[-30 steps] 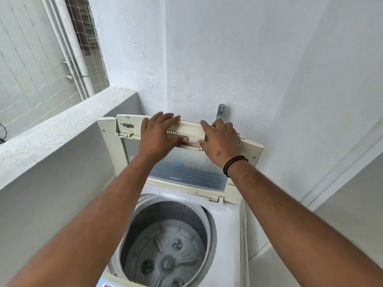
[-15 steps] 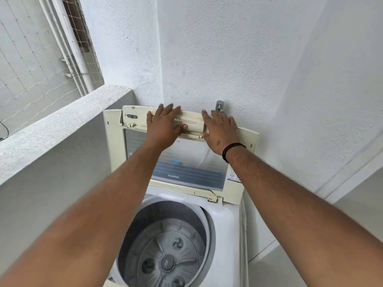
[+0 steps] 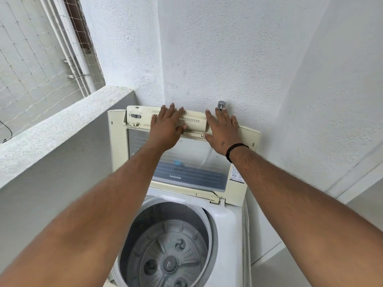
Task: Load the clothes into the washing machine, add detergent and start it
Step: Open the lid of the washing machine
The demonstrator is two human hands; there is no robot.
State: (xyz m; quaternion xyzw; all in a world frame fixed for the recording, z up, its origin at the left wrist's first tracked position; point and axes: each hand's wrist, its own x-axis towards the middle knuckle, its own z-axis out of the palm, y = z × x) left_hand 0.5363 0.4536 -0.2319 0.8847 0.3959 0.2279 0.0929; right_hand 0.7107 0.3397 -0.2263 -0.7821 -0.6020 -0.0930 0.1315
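Note:
A white top-loading washing machine stands in a corner with its cream folding lid raised almost upright against the back wall. The round drum below is open, with only its grey agitator plate showing inside. My left hand lies flat on the lid's upper panel with straight fingers. My right hand, a black band at its wrist, presses flat on the same panel further right. No clothes or detergent are in view.
A metal tap sticks out of the wall just above my right hand. A grey concrete ledge runs along the left, with white pipes and netting behind it. White walls close in at the back and right.
The lid has swung further back, from tilted to almost flat against the wall. Both hands went with it, their fingers now spread flat on the upper panel.

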